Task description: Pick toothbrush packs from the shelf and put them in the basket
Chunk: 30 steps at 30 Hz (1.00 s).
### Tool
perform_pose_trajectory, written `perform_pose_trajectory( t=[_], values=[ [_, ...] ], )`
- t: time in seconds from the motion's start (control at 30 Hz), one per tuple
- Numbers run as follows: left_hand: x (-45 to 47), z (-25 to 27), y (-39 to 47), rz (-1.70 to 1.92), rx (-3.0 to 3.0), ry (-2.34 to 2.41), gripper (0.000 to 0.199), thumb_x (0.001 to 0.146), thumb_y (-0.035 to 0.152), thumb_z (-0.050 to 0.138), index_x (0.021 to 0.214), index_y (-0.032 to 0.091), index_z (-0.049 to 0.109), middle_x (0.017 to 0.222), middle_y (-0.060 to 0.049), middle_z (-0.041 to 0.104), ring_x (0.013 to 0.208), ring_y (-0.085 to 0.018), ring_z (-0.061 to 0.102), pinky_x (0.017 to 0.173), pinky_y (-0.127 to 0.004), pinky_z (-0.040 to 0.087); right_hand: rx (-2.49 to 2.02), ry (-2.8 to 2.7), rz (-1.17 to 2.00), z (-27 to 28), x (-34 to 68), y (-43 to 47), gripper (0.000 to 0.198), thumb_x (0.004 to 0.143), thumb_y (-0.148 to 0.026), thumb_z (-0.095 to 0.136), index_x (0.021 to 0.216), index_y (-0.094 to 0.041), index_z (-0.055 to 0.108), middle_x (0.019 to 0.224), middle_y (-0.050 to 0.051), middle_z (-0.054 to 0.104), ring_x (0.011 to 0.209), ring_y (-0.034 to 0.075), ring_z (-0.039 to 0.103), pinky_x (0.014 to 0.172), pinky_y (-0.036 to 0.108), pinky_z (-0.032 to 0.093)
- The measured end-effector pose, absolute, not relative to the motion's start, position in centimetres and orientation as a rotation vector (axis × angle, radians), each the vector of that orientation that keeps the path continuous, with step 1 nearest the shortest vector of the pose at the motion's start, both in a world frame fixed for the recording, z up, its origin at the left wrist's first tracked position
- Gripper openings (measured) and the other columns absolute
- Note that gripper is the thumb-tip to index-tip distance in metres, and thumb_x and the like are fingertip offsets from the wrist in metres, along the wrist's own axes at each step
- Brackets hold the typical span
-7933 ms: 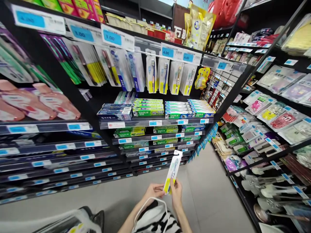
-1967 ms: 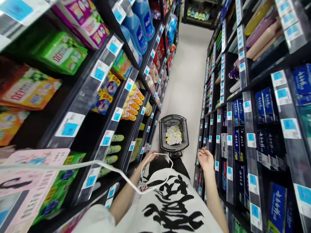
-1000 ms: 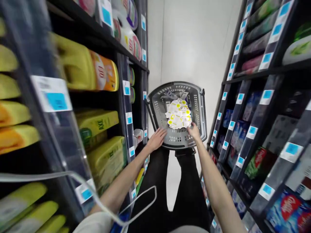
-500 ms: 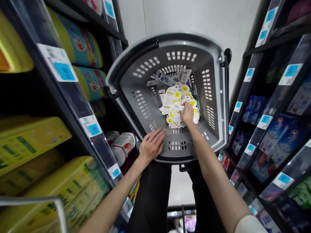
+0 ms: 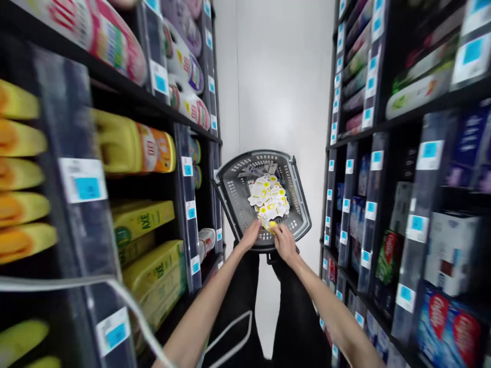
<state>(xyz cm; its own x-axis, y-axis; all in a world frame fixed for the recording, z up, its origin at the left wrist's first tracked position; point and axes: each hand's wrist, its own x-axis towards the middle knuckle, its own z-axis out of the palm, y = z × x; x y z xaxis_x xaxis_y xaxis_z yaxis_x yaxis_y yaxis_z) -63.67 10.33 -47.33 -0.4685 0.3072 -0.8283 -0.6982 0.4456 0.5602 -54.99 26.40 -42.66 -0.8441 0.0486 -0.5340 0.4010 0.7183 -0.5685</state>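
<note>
Grey shopping basket on aisle floor, holding a pile of white-and-yellow carded packs. Left hand and right hand together pinch one yellow-ended pack at the near rim; its long axis cannot be told.

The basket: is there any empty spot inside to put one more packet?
Yes. The grey basket shows bare perforated bottom on its left side, between the left wall and the pile of white and yellow packets. The middle is crowded with that pile. The near rim is busy too: the left hand and right hand meet there on a packet.
</note>
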Motion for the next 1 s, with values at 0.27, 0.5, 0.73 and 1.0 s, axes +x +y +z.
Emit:
perform_pose_trajectory(
  t=[0.27, 0.5, 0.73, 1.0],
  values=[
    [-65.4, -25.0, 14.9, 1.671, -0.436, 1.477, 0.072, 0.059, 0.042, 0.089, 0.119, 0.014, 0.059, 0.115, -0.015, 0.074, 0.096, -0.028, 0.072, 0.081, -0.036, 0.058, -0.179, 2.769, -1.093, -21.6, -55.1, 29.7, 0.037, 0.094, -0.011, 0.051, 0.124, -0.027, 0.066, 0.107, 0.01, 0.065, 0.099, 0.026, 0.056, 0.084, 0.039, 0.044],
    [-66.7, -9.7, 15.0, 1.869, -0.225, 1.512, 0.079, 0.06, 0.04, 0.09, 0.128, 0.017, 0.058, 0.125, -0.014, 0.072, 0.114, -0.032, 0.068, 0.094, -0.04, 0.056, 0.446, 2.62, -1.827, -7.8, -53.2, 31.1, 0.016, 0.091, -0.035, 0.066, 0.103, -0.024, 0.066, 0.096, 0.004, 0.067, 0.082, 0.02, 0.062, 0.077, 0.035, 0.051],
    [-61.3, -1.6, 15.6, 1.829, 0.061, 1.384, 0.067, 0.073, 0.048, 0.082, 0.13, 0.021, 0.062, 0.129, -0.012, 0.071, 0.12, -0.033, 0.065, 0.101, -0.043, 0.053, 0.861, 2.136, -2.368, -1.9, -48.3, 29.9, 0.046, 0.079, -0.04, 0.08, 0.118, -0.022, 0.064, 0.109, 0.007, 0.072, 0.095, 0.023, 0.068, 0.076, 0.032, 0.054],
    [-59.8, 1.1, 14.6, 1.531, 0.379, 1.353, 0.045, 0.072, 0.054, 0.081, 0.098, 0.017, 0.079, 0.097, -0.01, 0.079, 0.09, -0.03, 0.07, 0.082, -0.039, 0.055, 1.238, 2.014, -2.699, 2.9, -44.9, 25.6, 0.045, 0.076, -0.048, 0.081, 0.107, -0.018, 0.068, 0.095, 0.005, 0.071, 0.082, 0.022, 0.064, 0.068, 0.031, 0.055]
  ],
)
